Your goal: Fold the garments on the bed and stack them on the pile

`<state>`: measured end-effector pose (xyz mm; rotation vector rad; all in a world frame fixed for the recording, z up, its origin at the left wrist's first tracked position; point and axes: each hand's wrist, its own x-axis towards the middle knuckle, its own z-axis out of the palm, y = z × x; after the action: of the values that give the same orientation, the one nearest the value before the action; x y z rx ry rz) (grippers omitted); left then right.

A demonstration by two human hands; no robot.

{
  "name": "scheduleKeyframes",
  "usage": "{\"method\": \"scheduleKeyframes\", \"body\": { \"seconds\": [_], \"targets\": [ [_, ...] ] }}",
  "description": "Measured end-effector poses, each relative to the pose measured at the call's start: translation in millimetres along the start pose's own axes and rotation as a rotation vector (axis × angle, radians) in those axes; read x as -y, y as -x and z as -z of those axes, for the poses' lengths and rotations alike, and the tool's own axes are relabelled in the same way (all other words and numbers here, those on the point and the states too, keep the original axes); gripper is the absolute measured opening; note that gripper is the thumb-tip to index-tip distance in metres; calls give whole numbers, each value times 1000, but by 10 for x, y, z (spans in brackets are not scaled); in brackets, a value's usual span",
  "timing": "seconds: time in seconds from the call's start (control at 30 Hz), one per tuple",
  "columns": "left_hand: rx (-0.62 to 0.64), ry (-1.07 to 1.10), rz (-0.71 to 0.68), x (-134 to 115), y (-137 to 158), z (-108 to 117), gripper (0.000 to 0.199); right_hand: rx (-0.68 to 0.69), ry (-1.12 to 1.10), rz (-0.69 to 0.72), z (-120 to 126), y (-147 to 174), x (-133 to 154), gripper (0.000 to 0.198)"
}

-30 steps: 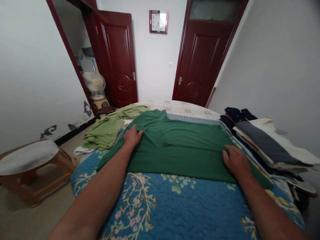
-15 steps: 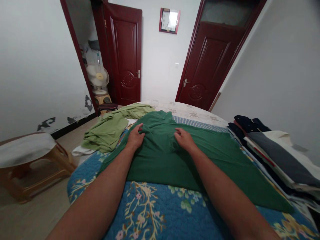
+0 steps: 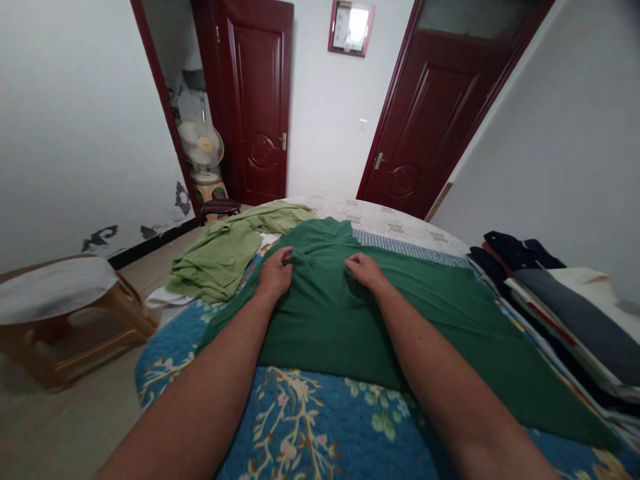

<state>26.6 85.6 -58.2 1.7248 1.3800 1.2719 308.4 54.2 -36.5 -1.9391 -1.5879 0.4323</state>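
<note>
A dark green garment (image 3: 320, 333) lies spread across the bed, wrinkled between my hands, its exact kind unclear. My left hand (image 3: 277, 272) rests at its left part, with fingers curved and a gap between thumb and forefinger. To the right, my right hand (image 3: 365, 270) has its thumb and fingertips pinched together on the green cloth. Beyond my left hand lies a crumpled light green garment (image 3: 220, 257), partly over something white.
A blue floral quilt (image 3: 295, 427) covers the near bed. Folded clothes (image 3: 555, 300) are stacked at the right edge. A plastic stool (image 3: 100, 313) with a white top stands left. Behind are a fan (image 3: 203, 143) and two dark red doors (image 3: 260, 100).
My right hand's thumb and fingers have come together, moving slightly left over the cloth. The left hand stays nearly in place. The view has tilted slightly down and shifted left.
</note>
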Motion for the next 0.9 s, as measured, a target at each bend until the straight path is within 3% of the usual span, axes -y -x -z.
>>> {"method": "scheduleKeyframes", "body": {
  "seconds": [0.2,0.33,0.43,0.57,0.67,0.8,0.9],
  "targets": [
    [13,-21,2,-44,27,44,54,61,-81,48,-181,-50,137,9],
    [-24,-88,42,-124,59,98,52,-49,-141,-35,-179,-12,74,14],
    [3,-240,87,-194,101,123,48,-78,-186,-69,-167,50,5,14],
    [89,-548,96,-258,170,188,60,-12,-249,-102,-164,98,2,10],
    [147,-669,92,-273,196,259,50,40,-290,-136,-139,108,42,15],
    [139,-656,80,-285,192,302,35,95,-311,-165,-96,118,78,29],
    [95,-622,75,-302,190,293,28,107,-277,-175,-70,115,80,21]
  ]
}}
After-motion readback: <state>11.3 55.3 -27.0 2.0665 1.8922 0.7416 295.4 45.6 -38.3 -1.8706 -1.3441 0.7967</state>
